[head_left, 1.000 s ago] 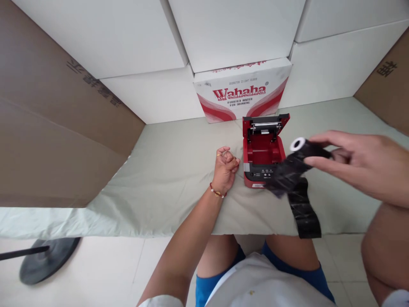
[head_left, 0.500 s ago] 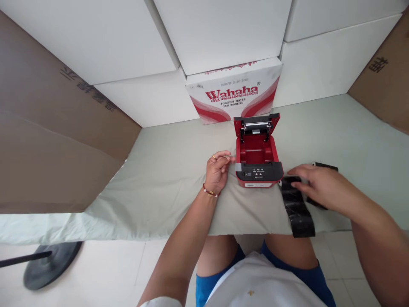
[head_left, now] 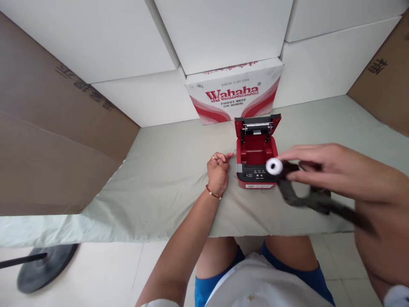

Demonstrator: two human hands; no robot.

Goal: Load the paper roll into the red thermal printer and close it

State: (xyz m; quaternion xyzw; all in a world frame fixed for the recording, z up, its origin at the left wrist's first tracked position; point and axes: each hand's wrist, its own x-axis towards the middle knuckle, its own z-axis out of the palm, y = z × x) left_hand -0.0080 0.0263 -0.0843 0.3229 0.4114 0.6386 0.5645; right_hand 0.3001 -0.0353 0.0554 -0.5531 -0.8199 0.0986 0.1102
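A small red and black label printer (head_left: 256, 175) stands on the cloth with its lid (head_left: 257, 126) swung up, and its red inner bay has nothing in it. My right hand (head_left: 329, 166) grips a paper roll (head_left: 274, 166), its white end with a dark core hole turned towards the printer's front right corner. From the roll a black strip (head_left: 294, 197) trails down to the right, blurred by motion. My left hand (head_left: 219, 168) rests on the cloth just left of the printer, holding nothing, one finger stretched towards it and the others loosely curled.
A white and red Wahaha carton (head_left: 236, 96) leans behind the printer against white boxes (head_left: 220, 34). Brown cardboard (head_left: 57, 140) stands at the left and more brown cardboard (head_left: 383, 81) at the right. The cloth-covered table (head_left: 166, 170) ends above my lap.
My right hand has lifted the paper roll off the cloth and brought it to the printer's right front, the black strip swinging along. My left hand has barely shifted.
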